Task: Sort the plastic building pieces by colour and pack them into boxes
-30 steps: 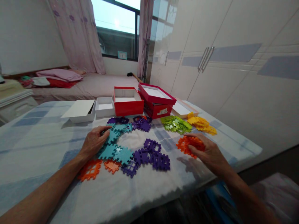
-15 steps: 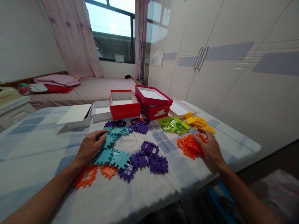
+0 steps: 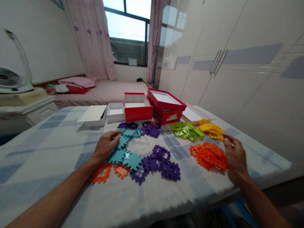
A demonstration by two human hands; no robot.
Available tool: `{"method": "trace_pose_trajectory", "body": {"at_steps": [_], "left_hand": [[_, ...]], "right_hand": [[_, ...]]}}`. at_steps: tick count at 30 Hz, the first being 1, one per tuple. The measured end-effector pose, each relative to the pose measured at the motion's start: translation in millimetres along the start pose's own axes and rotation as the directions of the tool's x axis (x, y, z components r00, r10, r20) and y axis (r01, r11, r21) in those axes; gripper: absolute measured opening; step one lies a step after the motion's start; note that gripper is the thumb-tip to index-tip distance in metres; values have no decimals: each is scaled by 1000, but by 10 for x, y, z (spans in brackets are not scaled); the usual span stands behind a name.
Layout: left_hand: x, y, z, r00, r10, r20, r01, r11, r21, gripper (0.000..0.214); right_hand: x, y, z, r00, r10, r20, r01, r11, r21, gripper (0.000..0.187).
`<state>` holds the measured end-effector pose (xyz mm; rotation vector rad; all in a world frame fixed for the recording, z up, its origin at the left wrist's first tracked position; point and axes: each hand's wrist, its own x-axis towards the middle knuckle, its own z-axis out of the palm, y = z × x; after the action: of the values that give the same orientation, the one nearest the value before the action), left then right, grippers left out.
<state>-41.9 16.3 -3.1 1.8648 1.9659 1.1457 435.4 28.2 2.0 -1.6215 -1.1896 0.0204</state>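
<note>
The right hand (image 3: 236,158), fingers loosely parted and apparently holding nothing, is beside the heaped orange toothed plastic tiles (image 3: 209,156) on the cloth-covered desk (image 3: 152,194); the left hand (image 3: 106,145) rests at the turquoise toothed plastic tiles (image 3: 129,160), whether gripping I cannot tell. Notched edges probably snag, so lift tiles singly by the fingertips, steadying their neighbours. Behind, the open red cardboard box (image 3: 138,114) and small white cardboard box (image 3: 115,117) show pale interiors; a tilted crimson lid (image 3: 169,105) hides the contents of the lower red box (image 3: 165,117).
</note>
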Motion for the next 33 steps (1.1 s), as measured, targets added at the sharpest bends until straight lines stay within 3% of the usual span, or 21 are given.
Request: {"method": "trace_pose_trajectory", "body": {"at_steps": [3,5,7,9,11,13,17,20,21,23,25,27,29,33], "left_hand": [[-6,27,7,1000,-4,-17,4,1000,-18,41],[-7,42,10,1000,-3,-30,2,999,-40,39],[-10,51,12,999,-6,-34,4,997,-72,37],[-14,52,13,999,-11,-32,7,995,-104,36],[-17,47,15,1000,-9,-28,6,991,-131,36],[-19,39,19,1000,2,-23,-5,989,-146,36],[-22,27,31,999,15,-38,-21,989,-146,34],[-23,28,42,999,21,-51,-28,988,-154,33],[-22,29,45,998,25,-54,-33,987,-160,32],[-19,28,50,997,35,-68,-46,984,-172,31],[-14,26,53,995,44,-88,-59,983,-174,30],[-9,25,51,993,47,-106,-64,984,-163,30],[-5,29,41,990,55,-127,-73,987,-145,29],[11,39,-10,980,84,-183,-105,988,-110,29]], "right_hand": [[-10,-184,37,999,-52,11,52,999,-7,40],[-48,-418,125,986,-120,119,113,992,58,38],[-110,-718,283,933,-227,281,193,970,146,37],[-182,-1030,516,812,-362,457,304,932,197,36],[-255,-1298,805,646,-480,594,439,870,225,40],[-330,-1497,1103,522,-514,681,533,819,210,45],[-497,-1727,1502,412,-420,808,612,785,96,51],[-568,-1816,1560,298,-449,843,564,795,224,44],[-565,-1833,1562,282,-485,828,538,794,282,40],[-511,-1842,1593,345,-524,778,522,797,305,36],[-418,-1817,1687,460,-473,751,555,814,173,35],[-327,-1767,1832,516,-387,764,600,800,1,36],[-272,-1716,1980,515,-327,792,631,770,-93,35],[-275,-1671,2152,492,-301,817,645,756,-109,32]]}}
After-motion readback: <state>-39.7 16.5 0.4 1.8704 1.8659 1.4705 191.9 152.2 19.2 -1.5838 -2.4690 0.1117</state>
